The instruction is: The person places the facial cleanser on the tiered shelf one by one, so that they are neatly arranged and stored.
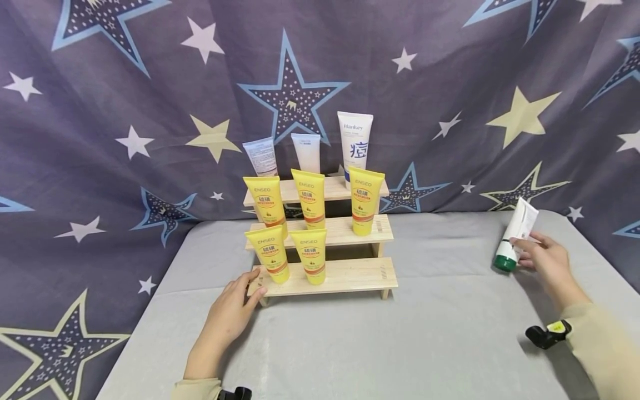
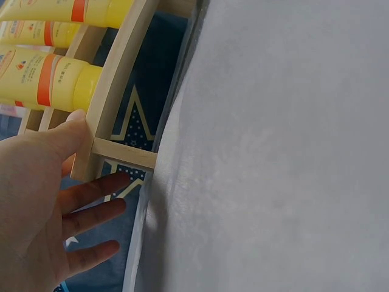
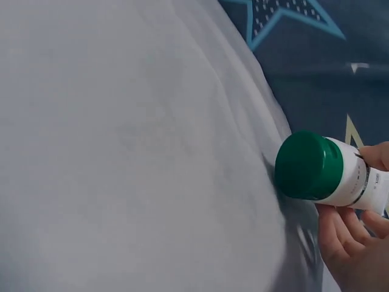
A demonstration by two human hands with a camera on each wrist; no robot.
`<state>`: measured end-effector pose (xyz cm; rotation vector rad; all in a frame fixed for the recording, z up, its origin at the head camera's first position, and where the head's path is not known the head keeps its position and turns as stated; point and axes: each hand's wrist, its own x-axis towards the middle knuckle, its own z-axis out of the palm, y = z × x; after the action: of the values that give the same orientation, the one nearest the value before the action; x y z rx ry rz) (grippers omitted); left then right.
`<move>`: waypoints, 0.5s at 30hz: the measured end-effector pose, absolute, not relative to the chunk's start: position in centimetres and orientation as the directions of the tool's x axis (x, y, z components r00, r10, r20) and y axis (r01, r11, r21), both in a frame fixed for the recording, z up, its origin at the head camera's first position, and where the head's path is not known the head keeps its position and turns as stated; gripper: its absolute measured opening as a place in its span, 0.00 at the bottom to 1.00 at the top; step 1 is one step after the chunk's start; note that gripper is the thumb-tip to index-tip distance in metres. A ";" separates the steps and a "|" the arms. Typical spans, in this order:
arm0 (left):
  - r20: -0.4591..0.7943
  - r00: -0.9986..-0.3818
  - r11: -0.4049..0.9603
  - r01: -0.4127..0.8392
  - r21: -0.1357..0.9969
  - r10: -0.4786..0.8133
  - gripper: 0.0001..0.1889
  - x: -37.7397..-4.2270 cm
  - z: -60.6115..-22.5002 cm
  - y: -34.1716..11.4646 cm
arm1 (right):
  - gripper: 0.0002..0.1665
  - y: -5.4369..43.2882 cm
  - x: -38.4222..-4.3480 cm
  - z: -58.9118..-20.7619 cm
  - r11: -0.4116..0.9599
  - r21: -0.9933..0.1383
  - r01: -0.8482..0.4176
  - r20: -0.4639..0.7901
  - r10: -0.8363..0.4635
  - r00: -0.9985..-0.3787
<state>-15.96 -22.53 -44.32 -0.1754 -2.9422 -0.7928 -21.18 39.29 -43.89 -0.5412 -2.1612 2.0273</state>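
My left hand (image 1: 231,308) is at the left end of the lowest step of a wooden tiered display stand (image 1: 350,276). In the left wrist view its thumb (image 2: 74,121) and index finger pinch the step's end, while the other fingers stretch out. Two yellow ENSEO tubes (image 1: 270,254) stand on that step, close to the hand. Over at the right, my right hand (image 1: 547,264) grips a white squeeze tube (image 1: 522,221) with a green cap. The tube is tilted, cap down, and its green cap (image 3: 308,165) is near the grey cloth.
Three more yellow tubes (image 1: 366,200) stand on the middle step. A tall white Hankey tube (image 1: 355,139) and two smaller pale tubes (image 1: 306,151) occupy the top step. Grey cloth (image 1: 440,333) covers the table, and a star-patterned curtain (image 1: 425,111) hangs behind.
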 end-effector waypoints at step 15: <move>0.122 -0.988 0.855 0.141 0.498 0.092 0.30 -15.9 -44.3 -22.6 | 0.34 34.5 -18.5 -43.4 -0.230 -0.973 -0.034 -0.067 0.419 -0.905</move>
<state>-15.88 -22.57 -44.33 -0.1851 -2.9349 -0.7995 -18.51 34.51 -43.37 -0.4593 -1.7340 2.2083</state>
